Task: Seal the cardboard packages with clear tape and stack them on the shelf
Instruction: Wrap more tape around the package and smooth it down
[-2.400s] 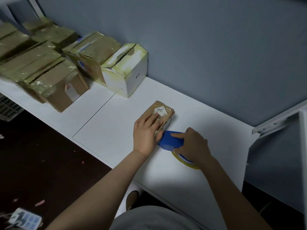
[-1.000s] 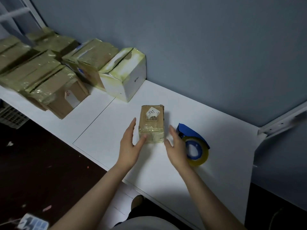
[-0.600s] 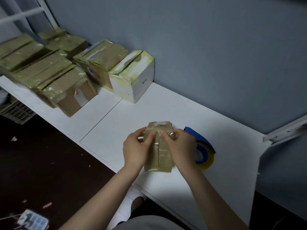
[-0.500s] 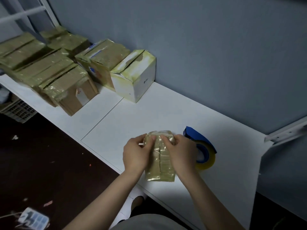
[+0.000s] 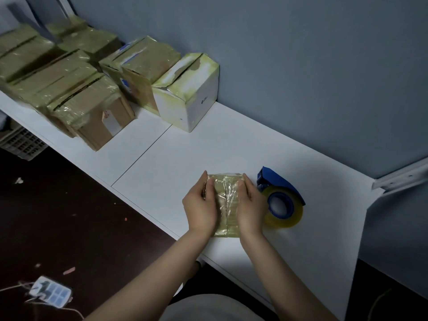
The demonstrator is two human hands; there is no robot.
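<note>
A small cardboard package (image 5: 226,200) wrapped in shiny clear tape lies on the white shelf (image 5: 231,144), near its front edge. My left hand (image 5: 201,208) holds its left side, thumb on top and fingers down the side. My right hand (image 5: 249,208) holds the right side the same way. Just right of my right hand, a blue tape dispenser (image 5: 281,198) with a roll of clear tape rests on the shelf, untouched.
Several taped cardboard boxes (image 5: 92,112) crowd the shelf's left part, with a white taped box (image 5: 188,93) nearest. A grey wall rises behind. A white bracket (image 5: 400,177) juts out at right. A crate (image 5: 20,142) and a power strip (image 5: 51,291) lie on the dark floor.
I put the tape dispenser down at right, turned the package over and pulled it nearer the front edge. Both hands now hold its sides; my thumbs have slid apart.
</note>
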